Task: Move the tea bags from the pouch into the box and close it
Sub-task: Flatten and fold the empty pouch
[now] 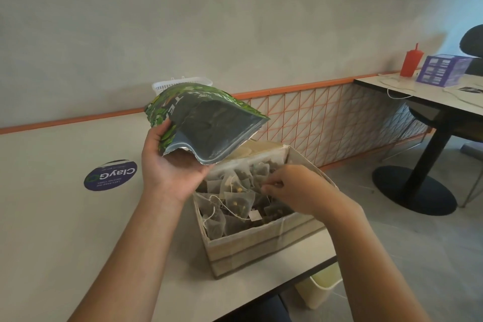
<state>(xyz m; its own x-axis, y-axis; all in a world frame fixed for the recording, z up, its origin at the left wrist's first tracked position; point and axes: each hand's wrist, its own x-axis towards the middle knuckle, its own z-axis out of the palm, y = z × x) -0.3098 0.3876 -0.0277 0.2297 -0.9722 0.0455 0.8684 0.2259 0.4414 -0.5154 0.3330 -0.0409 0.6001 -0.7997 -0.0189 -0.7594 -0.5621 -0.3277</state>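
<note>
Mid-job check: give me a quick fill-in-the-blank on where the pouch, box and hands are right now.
1. The green pouch is held up by the ____ hand.
2. The right hand reaches into the open ____, among the tea bags.
3. The box sits near the table edge, and its lid is still ____.
4. The round sticker on the table lies to the ____ of the box.

Missing words: left; box; open; left

"ClayG" upside down on round sticker [110, 175] on table [52, 217].
</note>
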